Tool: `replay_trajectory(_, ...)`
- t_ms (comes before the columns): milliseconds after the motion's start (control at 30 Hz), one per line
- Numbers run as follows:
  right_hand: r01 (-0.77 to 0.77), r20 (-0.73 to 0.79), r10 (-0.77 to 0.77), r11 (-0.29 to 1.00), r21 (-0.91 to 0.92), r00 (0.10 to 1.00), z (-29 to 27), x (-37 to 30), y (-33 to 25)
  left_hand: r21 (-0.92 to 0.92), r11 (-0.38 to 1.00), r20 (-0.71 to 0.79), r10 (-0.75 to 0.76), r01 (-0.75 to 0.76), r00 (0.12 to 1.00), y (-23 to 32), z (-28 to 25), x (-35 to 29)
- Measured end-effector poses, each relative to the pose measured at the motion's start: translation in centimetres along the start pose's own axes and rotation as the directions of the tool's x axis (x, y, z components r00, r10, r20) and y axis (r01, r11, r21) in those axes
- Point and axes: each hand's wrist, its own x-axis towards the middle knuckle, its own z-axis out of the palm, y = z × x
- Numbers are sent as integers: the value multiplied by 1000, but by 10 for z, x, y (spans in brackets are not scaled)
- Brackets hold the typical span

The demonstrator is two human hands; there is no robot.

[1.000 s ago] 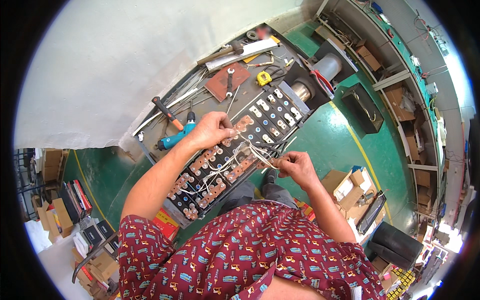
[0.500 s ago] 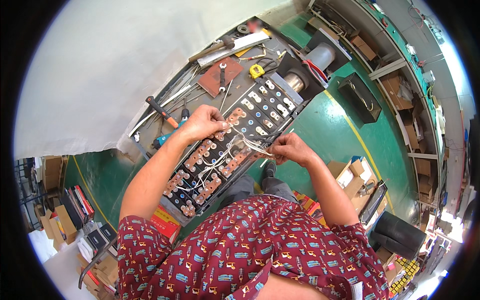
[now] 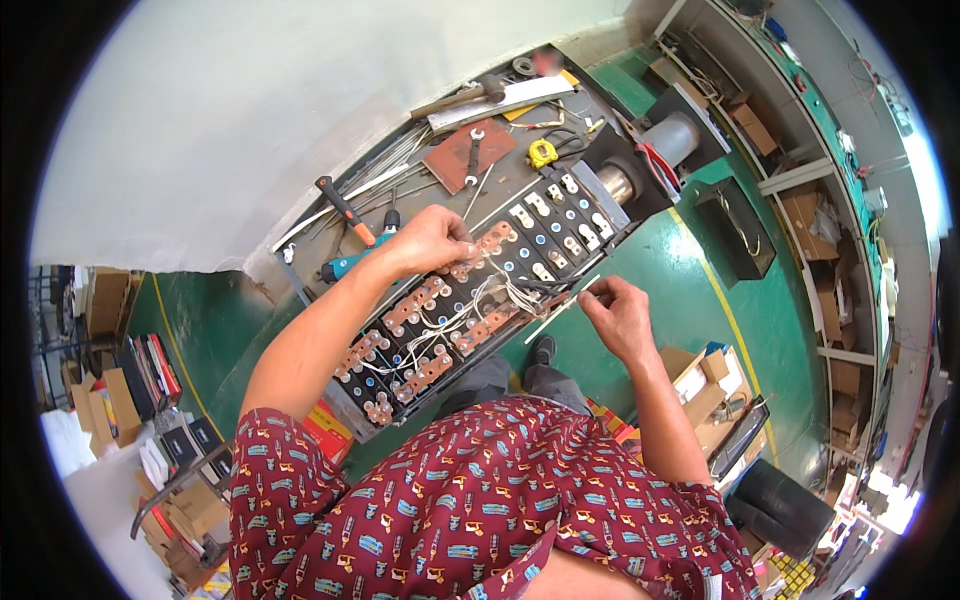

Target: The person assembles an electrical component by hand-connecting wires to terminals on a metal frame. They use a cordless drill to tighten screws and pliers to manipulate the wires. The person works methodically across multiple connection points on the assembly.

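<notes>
A long black battery pack (image 3: 555,232) with rows of terminals lies slantwise on the bench. Copper connector plates (image 3: 421,372) are fixed across its near-left part. Loose white wires (image 3: 455,328) run over them and bunch up near the pack's right edge. My left hand (image 3: 435,242) is closed in a pinch at an upper copper plate; its fingers hide what they grip. Just past the right edge, my right hand (image 3: 618,315) has its fingers curled together beside a thin white strip (image 3: 550,322). What it holds, if anything, is not visible.
Behind the pack lie a hammer with an orange-black handle (image 3: 345,210), a teal power drill (image 3: 345,265), a wrench (image 3: 474,158) on a reddish-brown sheet, metal rods and a yellow tape measure (image 3: 542,153). A black box (image 3: 737,235) stands on the green floor at right.
My right hand has moved right, away from the white wire bundle, which now lies on the pack. My left hand stays at the copper plate. The whole view has shifted slightly.
</notes>
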Motion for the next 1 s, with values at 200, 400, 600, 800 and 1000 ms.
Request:
replay_trajectory(200,312,-91,-310,950,-1,946,20,8,-42,23,999,25,37,-37,999,-5,-3,6)
replay_trajectory(400,470,46,-471,856,-216,881,60,23,-80,125,989,-2,85,-84,996,-8,-5,11)
replay_trajectory(600,402,107,-388,865,-302,916,81,29,-80,8,995,6,102,-102,995,-10,0,7)
replay_trajectory(800,324,83,-313,921,-217,946,87,34,-78,-8,988,7,156,-155,988,-14,-3,11)
replay_trajectory(1000,272,81,-261,945,-183,962,88,37,-83,-3,979,22,205,-205,979,-17,-7,15)
